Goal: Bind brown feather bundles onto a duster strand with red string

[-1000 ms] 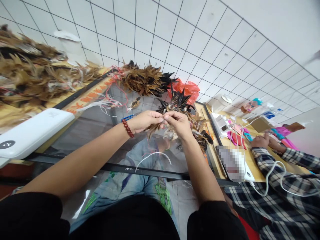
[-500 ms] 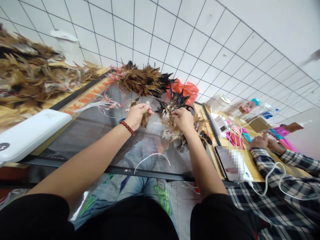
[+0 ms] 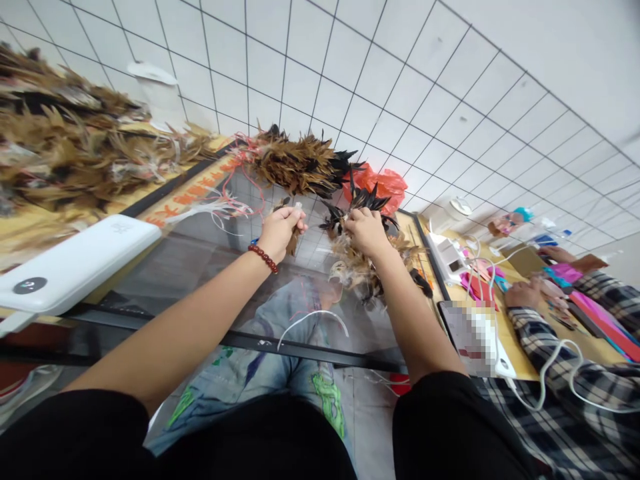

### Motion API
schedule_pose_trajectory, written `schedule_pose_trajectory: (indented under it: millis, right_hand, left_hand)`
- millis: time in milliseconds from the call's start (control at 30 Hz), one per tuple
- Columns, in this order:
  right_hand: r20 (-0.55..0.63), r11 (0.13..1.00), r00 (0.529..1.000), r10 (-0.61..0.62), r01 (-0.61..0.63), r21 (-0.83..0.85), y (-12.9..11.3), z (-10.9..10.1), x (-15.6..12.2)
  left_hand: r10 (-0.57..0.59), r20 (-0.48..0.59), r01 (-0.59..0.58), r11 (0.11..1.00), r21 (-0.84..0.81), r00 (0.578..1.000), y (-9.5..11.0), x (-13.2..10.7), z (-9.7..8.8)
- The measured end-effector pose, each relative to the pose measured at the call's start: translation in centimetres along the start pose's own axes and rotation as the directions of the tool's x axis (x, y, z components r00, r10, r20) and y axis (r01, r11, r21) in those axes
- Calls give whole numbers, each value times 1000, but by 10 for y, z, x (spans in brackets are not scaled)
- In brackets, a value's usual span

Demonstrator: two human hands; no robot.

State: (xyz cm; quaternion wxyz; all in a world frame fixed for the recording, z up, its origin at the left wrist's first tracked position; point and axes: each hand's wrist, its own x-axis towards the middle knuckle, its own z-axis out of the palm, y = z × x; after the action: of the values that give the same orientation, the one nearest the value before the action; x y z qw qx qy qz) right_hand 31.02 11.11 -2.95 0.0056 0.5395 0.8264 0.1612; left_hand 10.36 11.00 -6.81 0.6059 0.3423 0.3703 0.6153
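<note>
My left hand (image 3: 279, 228) is closed round a small bunch of brown feathers (image 3: 291, 239), held above the glass tabletop (image 3: 200, 267). A red bead bracelet sits on that wrist. My right hand (image 3: 367, 230) reaches into a loose pile of brown and black feathers (image 3: 363, 270) on the glass, its fingers curled into the pile. A bound bundle of brown feathers (image 3: 300, 163) tied with red string lies just beyond both hands.
A white power bank (image 3: 75, 263) rests at the left edge. More feather bundles (image 3: 65, 147) are heaped at the far left. A red plastic bag (image 3: 383, 183) lies behind the pile. A person in a plaid sleeve (image 3: 560, 347) works at the right among cables and a phone (image 3: 475, 330).
My hands, together a second ago, have parted: the left carried its small bunch of feathers left and up, the right went into the loose pile. The view shifted slightly.
</note>
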Motion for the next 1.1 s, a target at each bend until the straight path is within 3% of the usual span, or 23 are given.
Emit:
schedule_pose_trajectory:
  millis: [200, 300, 400, 600, 833, 967, 1100]
  right_hand:
    - [-96, 990, 994, 52, -39, 136, -7, -25, -9]
    - [-132, 975, 991, 25, 5, 223, -18, -34, -11]
    - [-166, 948, 986, -28, 79, 309, -32, -38, -11]
    - [-212, 932, 977, -12, 87, 351, -51, -34, -8]
    - [-245, 937, 969, 41, 48, 345, -61, -24, -8]
    - [-281, 927, 956, 79, 33, 373, -51, -18, -7]
    - [-234, 927, 950, 207, -114, 358, -19, -14, -9]
  left_hand:
    - [-46, 114, 35, 995, 98, 992, -1, -1, -2]
    - [-42, 194, 16, 991, 130, 980, -3, -5, 0]
    - [-94, 242, 72, 992, 99, 966, -6, -9, 2]
    - [-223, 226, 226, 974, 11, 948, -10, -14, 3]
    - [-281, 330, 283, 958, 42, 901, -11, -17, 3]
    - [-272, 334, 284, 959, 12, 903, -8, -17, 2]
    - [-290, 288, 305, 952, -8, 913, -4, -17, 2]
